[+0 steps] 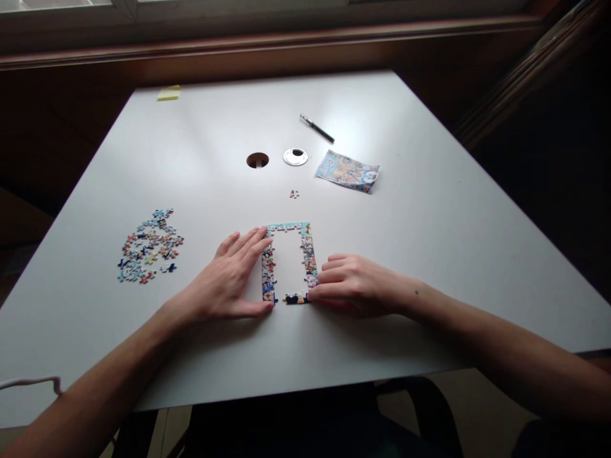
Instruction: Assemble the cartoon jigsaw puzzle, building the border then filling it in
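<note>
A jigsaw puzzle border (310, 257) of joined pieces forms a narrow upright rectangle around bare table. There is a gap in its bottom side, just right of the lower left corner. My left hand (233, 277) lies open along the left side, thumb at the lower left corner and fingertips near the upper left. At the lower right corner my right hand (351, 283) has its fingers curled together against the edge; its fingertips partly hide the pieces there. A heap of loose puzzle pieces (150, 248) lies left of my left hand. One small separate cluster (294, 194) sits beyond the border.
A creased picture sheet (348, 172) and a black pen (317, 128) lie farther back on the white table (405, 210). A round cable hole (258, 160) has its metal cover (295, 157) beside it. Yellow sticky notes (168, 93) are at the far left; a cable (33, 381) is near my left forearm.
</note>
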### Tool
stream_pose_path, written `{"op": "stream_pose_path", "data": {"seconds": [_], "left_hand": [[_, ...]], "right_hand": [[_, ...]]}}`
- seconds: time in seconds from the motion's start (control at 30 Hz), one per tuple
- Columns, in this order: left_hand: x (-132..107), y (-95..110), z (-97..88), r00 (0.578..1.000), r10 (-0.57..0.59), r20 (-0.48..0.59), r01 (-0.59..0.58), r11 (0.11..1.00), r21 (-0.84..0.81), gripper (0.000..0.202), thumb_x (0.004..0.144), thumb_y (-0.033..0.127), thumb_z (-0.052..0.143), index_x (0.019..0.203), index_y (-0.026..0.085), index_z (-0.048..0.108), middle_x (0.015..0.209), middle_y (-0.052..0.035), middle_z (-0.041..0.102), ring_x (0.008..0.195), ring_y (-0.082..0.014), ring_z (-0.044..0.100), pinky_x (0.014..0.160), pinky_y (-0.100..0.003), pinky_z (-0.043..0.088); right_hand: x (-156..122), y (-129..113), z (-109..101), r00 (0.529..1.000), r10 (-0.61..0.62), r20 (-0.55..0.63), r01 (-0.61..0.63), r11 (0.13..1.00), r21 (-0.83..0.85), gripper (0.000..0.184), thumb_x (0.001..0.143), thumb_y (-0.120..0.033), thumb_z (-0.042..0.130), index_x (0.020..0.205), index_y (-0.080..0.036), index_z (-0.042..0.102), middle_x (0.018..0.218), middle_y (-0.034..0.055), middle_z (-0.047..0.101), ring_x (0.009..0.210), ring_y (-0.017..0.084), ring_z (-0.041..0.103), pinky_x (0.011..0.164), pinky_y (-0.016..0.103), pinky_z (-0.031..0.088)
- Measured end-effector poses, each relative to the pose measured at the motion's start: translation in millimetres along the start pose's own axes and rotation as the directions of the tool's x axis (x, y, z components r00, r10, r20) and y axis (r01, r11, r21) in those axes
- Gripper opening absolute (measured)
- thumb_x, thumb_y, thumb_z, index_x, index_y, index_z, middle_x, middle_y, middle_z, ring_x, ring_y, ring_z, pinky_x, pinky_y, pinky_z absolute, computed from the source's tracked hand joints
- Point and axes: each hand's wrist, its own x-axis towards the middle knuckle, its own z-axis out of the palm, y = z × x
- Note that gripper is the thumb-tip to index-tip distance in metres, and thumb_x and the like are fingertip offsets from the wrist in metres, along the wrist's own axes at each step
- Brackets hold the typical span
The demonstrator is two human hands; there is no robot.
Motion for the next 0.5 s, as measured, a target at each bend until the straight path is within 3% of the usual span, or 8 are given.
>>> {"op": "stream_pose_path", "data": {"seconds": [0.2,0.37,0.43,0.5], "left_hand": [[-0.1,0.2,1.0,1.000,0.004,-0.004,-0.004,1.000,0.009,0.105,0.078,0.066,0.066,0.157,0.017,0.019,0.166,-0.0193,0.018,0.154,-0.0358,0.018,0.125,-0.056,0.012],[-0.9,0.0,1.5,1.000,0.007,-0.030,-0.008,1.000,-0.012,0.105,0.076,0.065,0.067,0.157,0.016,0.020,0.166,-0.0195,0.018,0.154,-0.0364,0.018,0.125,-0.056,0.012],[-1.7,-0.4,2.7,0.998,0.012,-0.059,-0.013,1.000,-0.026,0.105,0.076,0.064,0.068,0.157,0.016,0.021,0.166,-0.0198,0.018,0.154,-0.0365,0.019,0.125,-0.056,0.013],[-2.5,-1.1,4.6,0.996,0.009,-0.083,-0.012,0.999,-0.036,0.102,0.078,0.063,0.067,0.156,0.016,0.022,0.165,-0.0202,0.019,0.153,-0.0362,0.020,0.125,-0.055,0.015]], "right_hand": [[0.8,-1.3,0.5,1.000,0.002,-0.025,-0.001,1.000,0.019,0.015,0.100,-0.023,0.052,0.105,-0.020,0.066,0.077,0.0028,0.067,0.067,0.014,0.055,0.068,0.031,0.038],[1.3,2.9,-5.0,0.986,0.083,-0.144,-0.060,0.986,0.154,0.011,0.095,-0.019,0.056,0.098,-0.018,0.066,0.071,0.0022,0.065,0.062,0.013,0.053,0.065,0.029,0.042],[-0.7,11.1,-6.8,0.951,0.203,-0.235,-0.153,0.965,0.213,0.010,0.093,-0.019,0.057,0.095,-0.018,0.066,0.070,0.0016,0.063,0.061,0.012,0.052,0.064,0.028,0.044],[-3.2,23.0,-8.2,0.866,0.368,-0.338,-0.296,0.923,0.245,0.010,0.092,-0.022,0.058,0.093,-0.018,0.067,0.075,0.0031,0.065,0.063,0.013,0.054,0.062,0.027,0.045]]}}
